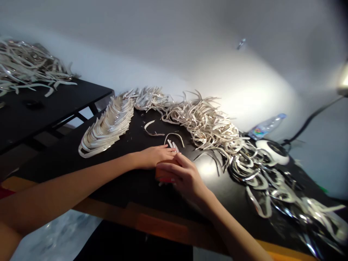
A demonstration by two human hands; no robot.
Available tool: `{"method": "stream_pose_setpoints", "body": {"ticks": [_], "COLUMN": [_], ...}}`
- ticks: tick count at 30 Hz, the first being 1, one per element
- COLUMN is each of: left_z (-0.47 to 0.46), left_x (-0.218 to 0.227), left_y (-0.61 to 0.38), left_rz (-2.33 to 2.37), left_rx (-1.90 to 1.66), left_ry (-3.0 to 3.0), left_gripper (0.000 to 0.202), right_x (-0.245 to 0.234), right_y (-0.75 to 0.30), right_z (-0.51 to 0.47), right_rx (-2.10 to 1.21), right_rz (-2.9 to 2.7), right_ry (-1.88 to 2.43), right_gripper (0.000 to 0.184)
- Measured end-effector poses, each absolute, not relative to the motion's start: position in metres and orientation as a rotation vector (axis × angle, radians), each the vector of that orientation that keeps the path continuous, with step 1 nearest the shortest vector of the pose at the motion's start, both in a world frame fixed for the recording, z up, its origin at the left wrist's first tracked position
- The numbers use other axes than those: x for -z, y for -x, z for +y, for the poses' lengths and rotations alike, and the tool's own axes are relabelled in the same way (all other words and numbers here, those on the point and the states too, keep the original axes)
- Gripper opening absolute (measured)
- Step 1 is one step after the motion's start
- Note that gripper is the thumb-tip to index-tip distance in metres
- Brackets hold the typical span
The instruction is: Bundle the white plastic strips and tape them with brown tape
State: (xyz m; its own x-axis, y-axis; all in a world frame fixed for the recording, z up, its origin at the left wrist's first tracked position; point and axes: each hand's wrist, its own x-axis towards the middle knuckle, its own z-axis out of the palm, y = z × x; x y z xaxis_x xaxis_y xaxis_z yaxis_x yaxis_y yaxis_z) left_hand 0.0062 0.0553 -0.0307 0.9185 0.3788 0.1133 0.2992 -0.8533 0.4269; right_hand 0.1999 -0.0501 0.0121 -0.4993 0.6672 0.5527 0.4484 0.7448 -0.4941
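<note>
In the head view my left hand (153,157) reaches in low over the black table. Its fingers lie across a small bundle of white strips (173,145), whose ends poke out beyond the fingertips. My right hand (189,176) is curled round an orange-red block (165,174) right beside it, the two hands touching or nearly so. White bits also show under the block. Just beyond the fingers, two loose curved strips (175,135) lie on the tabletop. The undersides of both hands are hidden.
A neatly layered row of curved strips (108,127) lies at left, a tangled heap (206,123) behind. Shiny curved pieces (255,177) spread along the right, near a plastic bottle (266,127) and a lamp base (273,152). Another black table (89,92) bears more strips.
</note>
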Motion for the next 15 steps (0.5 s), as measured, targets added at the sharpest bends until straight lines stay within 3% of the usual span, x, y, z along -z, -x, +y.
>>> {"method": "stream_pose_setpoints", "body": {"ticks": [6,15], "left_z": [0.054,0.060], "left_x": [0.023,0.033], "left_y": [-0.007,-0.004], "left_rz": [0.476,0.470], "left_rx": [-0.310,-0.374], "left_ry": [-2.666,-2.573], "left_gripper": [0.054,0.061], "right_x": [-0.021,-0.010], "right_y": [-0.228,-0.229], "right_z": [-0.042,-0.022], "right_rx": [-0.392,-0.392], "right_rz": [-1.795,-2.182], "right_ry": [0.957,0.941], "right_gripper": [0.036,0.031]}}
